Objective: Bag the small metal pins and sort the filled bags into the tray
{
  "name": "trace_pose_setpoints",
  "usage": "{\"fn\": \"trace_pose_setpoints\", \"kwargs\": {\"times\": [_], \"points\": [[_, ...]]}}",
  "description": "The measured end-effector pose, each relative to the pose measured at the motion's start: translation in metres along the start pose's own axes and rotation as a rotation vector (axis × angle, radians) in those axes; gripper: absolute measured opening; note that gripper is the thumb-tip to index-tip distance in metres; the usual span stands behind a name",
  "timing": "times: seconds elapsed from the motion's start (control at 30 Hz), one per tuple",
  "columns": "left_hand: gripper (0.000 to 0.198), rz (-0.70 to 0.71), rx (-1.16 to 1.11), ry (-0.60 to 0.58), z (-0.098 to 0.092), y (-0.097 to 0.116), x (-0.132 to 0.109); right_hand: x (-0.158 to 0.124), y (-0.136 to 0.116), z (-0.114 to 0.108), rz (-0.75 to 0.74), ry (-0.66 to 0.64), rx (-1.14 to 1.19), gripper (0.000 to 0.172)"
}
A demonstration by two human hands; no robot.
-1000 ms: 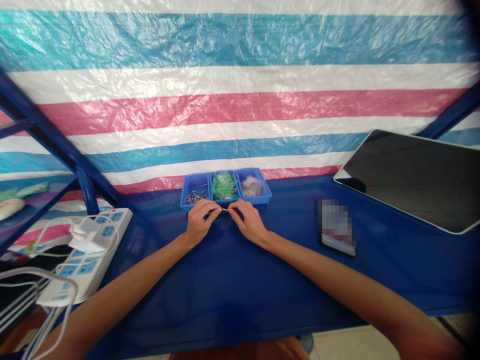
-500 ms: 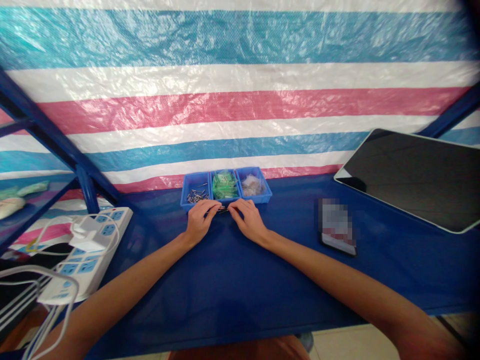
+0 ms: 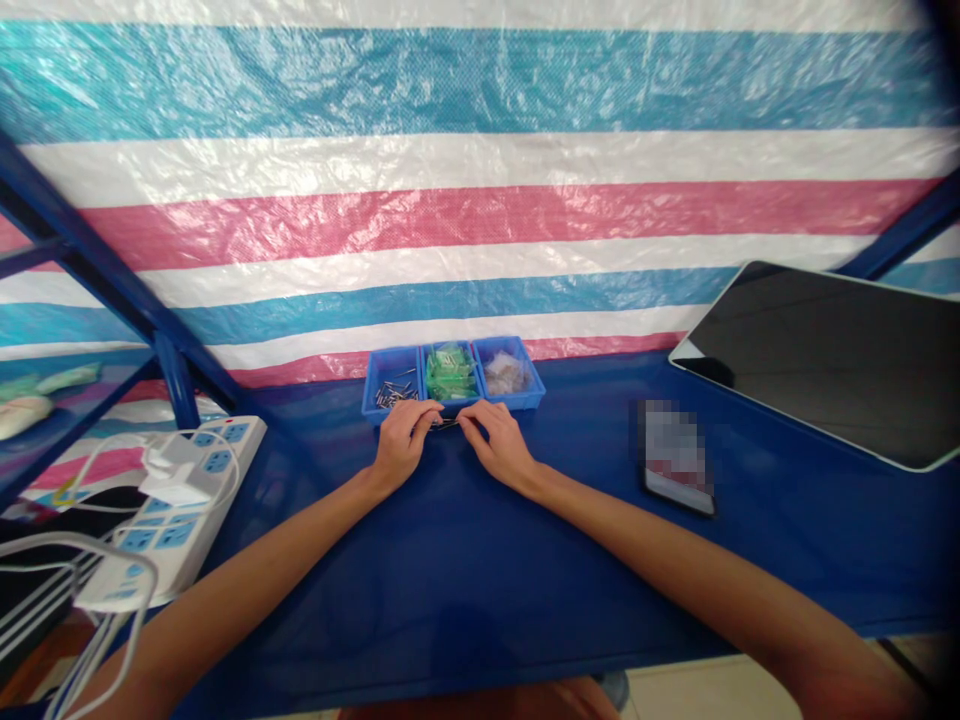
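Note:
Both my hands rest on the blue table (image 3: pixel 465 560) just in front of a row of three small blue bins. My left hand (image 3: pixel 401 443) and my right hand (image 3: pixel 496 443) are each closed in a pinch on the ends of a thin metal piece (image 3: pixel 447 423) held between them. The left bin (image 3: pixel 391 387) holds small dark metal pins. Green packets fill the middle bin (image 3: pixel 450 372), and the right bin (image 3: pixel 507 372) has clear plastic bags in it.
A phone (image 3: pixel 675 462) lies face up to the right of my hands. A tablet (image 3: pixel 832 350) leans at the far right. White power strips (image 3: pixel 176 500) with plugs and cables sit at the left edge. A striped plastic tarp (image 3: pixel 480 200) backs the table.
My hands have stayed in the same place in front of the bins, with only small finger shifts on the thin piece.

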State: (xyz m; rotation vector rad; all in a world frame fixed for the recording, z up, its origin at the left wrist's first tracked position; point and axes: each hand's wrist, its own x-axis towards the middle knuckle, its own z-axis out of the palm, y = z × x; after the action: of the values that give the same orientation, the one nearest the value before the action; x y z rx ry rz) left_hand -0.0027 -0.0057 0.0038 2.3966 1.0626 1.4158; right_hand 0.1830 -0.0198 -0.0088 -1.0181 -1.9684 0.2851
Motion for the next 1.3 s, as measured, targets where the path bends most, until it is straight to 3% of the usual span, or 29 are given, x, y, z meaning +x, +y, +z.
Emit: {"fn": "trace_pose_setpoints", "kwargs": {"times": [0.27, 0.4, 0.63, 0.83, 1.1, 1.3], "points": [[0.026, 0.012, 0.066, -0.006, -0.0016, 0.0003, -0.0003, -0.0002, 0.0001, -0.0007, 0.004, -0.003, 0.003, 0.018], [0.021, 0.009, 0.05, 0.041, -0.0011, 0.0003, -0.0003, -0.0004, 0.0001, -0.0006, 0.003, 0.0, 0.003, 0.018], [0.012, 0.069, 0.021, 0.02, 0.0001, -0.0011, 0.0, -0.0005, -0.0001, -0.0006, 0.006, 0.017, 0.002, 0.019], [0.014, 0.018, 0.024, 0.036, 0.0009, -0.0034, -0.0017, -0.0009, -0.0015, -0.002, -0.007, 0.02, 0.016, 0.019], [0.019, -0.03, -0.015, 0.06, 0.0034, -0.0082, -0.0053, -0.0027, 0.0028, 0.0018, -0.113, -0.071, 0.055, 0.018], [0.021, -0.038, -0.029, 0.042, 0.0011, -0.0036, -0.0048, -0.0021, 0.001, 0.0003, -0.075, -0.052, 0.054, 0.02]]}}
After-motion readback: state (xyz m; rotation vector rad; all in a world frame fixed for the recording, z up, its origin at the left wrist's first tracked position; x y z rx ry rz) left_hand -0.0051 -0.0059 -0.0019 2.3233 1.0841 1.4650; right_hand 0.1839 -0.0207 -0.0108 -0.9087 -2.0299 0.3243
